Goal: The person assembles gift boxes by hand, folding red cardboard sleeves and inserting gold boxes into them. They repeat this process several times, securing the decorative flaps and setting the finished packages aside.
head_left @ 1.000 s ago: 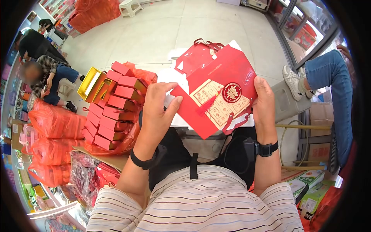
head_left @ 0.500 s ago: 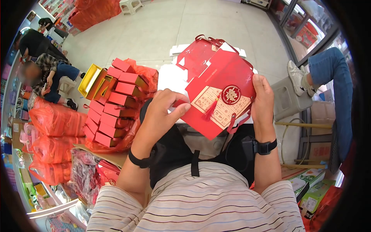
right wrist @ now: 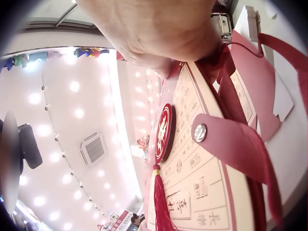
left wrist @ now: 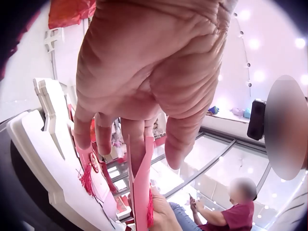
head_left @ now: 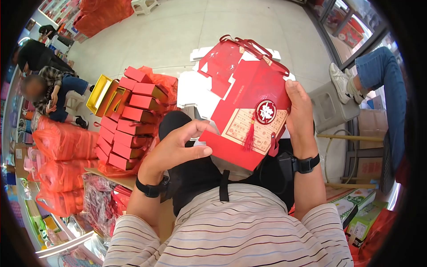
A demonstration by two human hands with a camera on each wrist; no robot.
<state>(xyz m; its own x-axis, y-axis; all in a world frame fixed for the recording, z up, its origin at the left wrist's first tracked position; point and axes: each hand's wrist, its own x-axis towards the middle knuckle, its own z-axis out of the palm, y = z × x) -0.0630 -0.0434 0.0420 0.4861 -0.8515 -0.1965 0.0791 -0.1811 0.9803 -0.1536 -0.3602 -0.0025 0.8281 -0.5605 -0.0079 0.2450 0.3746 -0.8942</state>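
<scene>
A red paper gift box [head_left: 231,149] with a cream printed panel, round red medallion, tassel and ribbon is held tilted over the lap. My right hand [head_left: 299,109] grips its right edge, thumb on the front, other fingers hidden behind. At its left end my left hand [head_left: 178,144] reaches in with fairly straight fingers. In the left wrist view, a finger sits between two red panels [left wrist: 143,178], while the thumb stands apart outside. In the right wrist view, the medallion [right wrist: 163,132] and a ribbon strap [right wrist: 231,142] with a metal snap show close up.
Behind it, another red gift box [head_left: 218,62] lies on a white surface [head_left: 191,89]. Small red boxes [head_left: 140,115] and an open yellow one [head_left: 100,91] are piled at left, near stacked orange bags [head_left: 60,140]. A person's shoe [head_left: 340,84] rests on a grey stool [head_left: 327,100] at right.
The gift box has turned slightly and its near end has come lower. My left hand has moved down and left, its thumb coming off the panel. The right hand keeps its grip.
</scene>
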